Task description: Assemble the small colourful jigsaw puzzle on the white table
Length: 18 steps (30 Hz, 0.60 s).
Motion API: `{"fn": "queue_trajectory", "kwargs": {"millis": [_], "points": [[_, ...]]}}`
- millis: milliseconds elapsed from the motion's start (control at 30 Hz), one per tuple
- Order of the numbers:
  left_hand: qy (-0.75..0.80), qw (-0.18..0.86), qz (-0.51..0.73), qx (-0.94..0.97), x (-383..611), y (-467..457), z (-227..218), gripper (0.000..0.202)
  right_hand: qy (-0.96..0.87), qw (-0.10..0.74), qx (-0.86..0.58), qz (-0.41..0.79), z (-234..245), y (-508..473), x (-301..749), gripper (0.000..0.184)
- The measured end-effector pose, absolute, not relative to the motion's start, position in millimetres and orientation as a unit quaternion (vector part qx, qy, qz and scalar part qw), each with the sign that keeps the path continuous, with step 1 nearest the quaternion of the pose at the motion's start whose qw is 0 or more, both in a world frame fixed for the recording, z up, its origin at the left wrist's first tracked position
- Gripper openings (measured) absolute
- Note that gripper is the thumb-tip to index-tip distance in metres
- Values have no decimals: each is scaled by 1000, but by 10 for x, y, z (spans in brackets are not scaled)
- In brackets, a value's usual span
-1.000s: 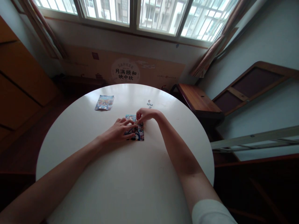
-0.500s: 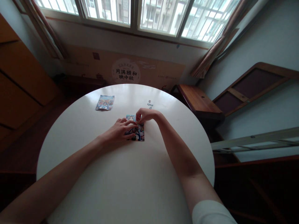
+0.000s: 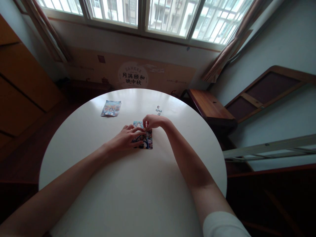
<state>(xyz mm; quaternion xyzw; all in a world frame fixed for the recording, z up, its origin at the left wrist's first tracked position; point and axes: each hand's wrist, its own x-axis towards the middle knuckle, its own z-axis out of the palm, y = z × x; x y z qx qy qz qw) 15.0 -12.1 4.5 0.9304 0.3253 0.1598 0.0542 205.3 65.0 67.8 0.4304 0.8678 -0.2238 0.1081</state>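
A colourful jigsaw puzzle [image 3: 149,141] lies flat on the round white table [image 3: 138,191], partly covered by both hands. My left hand [image 3: 128,136] rests on its left side with the fingers spread across the picture. Over the puzzle's upper right part, my right hand [image 3: 151,121] bends down with thumb and forefinger pinched together on a small puzzle piece at the surface. That piece is mostly hidden by the fingertips. Beyond the right hand lie several loose puzzle pieces [image 3: 158,111].
A printed picture sheet [image 3: 111,108] lies at the table's far left. A wooden stool-like bench [image 3: 209,105] stands behind the table to the right, and a metal ladder-like frame [image 3: 271,148] is at the right. Barred windows [image 3: 170,16] run along the back.
My right hand has shifted very slightly to the left over the puzzle, its fingers still pinched. My left hand stays where it was.
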Motion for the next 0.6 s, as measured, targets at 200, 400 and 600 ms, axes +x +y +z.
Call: {"fn": "queue_trajectory", "kwargs": {"millis": [200,400,600], "points": [[326,55,159,930,150,-119,46,38,843,108,448,-276,692,628,2055,25],[325,58,162,930,148,-114,37,39,821,100,459,-325,711,605,2042,24],[326,57,157,931,149,-115,45,40,827,81,430,-354,690,652,2072,16]]}}
